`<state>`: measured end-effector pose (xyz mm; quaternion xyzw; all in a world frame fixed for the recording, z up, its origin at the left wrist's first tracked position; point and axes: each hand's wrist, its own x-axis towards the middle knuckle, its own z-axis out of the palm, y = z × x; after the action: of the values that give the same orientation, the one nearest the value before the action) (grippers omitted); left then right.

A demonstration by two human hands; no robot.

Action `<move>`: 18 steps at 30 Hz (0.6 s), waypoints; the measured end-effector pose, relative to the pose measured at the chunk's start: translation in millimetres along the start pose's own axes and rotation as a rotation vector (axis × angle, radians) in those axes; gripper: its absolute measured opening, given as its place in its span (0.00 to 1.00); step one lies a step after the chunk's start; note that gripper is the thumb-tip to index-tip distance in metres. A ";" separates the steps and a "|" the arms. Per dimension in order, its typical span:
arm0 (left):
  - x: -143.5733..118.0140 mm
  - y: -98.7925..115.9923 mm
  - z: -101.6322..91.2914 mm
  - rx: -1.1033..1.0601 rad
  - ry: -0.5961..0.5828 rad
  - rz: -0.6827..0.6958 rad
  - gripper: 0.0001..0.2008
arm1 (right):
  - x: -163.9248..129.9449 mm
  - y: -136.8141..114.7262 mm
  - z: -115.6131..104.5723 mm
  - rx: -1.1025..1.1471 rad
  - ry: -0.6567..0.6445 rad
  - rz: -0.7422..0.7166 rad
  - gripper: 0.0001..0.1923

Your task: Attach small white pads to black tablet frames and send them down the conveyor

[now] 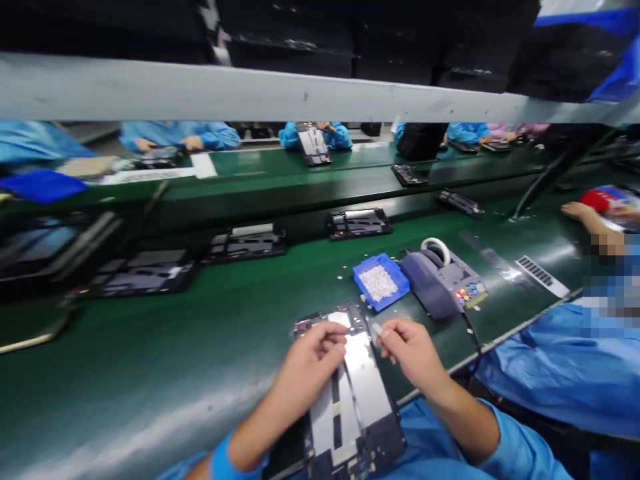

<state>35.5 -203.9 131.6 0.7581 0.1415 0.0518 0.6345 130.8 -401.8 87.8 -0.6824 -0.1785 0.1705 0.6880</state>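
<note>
An opened tablet-like device (pixel 360 387) with a silvery inner plate lies on the green bench in front of me. My left hand (pixel 310 363) rests on its upper left part, fingers curled over the frame. My right hand (pixel 410 350) hovers at its upper right edge and pinches a small pale piece (pixel 376 329) between thumb and forefinger. Just beyond the device stands a blue tray (pixel 361 275) of small white parts.
A grey tape dispenser (pixel 443 280) sits right of the tray. Several open device frames (pixel 247 243) ride the green conveyor (pixel 150 373) behind. A co-worker in blue (pixel 560 373) sits at my right; more blue sleeves work across the far belt.
</note>
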 end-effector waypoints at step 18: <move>3.8 -34.0 -71.2 0.200 0.196 -0.006 0.11 | 74.0 -3.2 58.9 -1.069 -0.455 -0.860 0.15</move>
<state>15.7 -130.2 111.5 0.8085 0.2097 0.1092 0.5389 167.6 -314.7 92.2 -0.7425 -0.6292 -0.0882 0.2121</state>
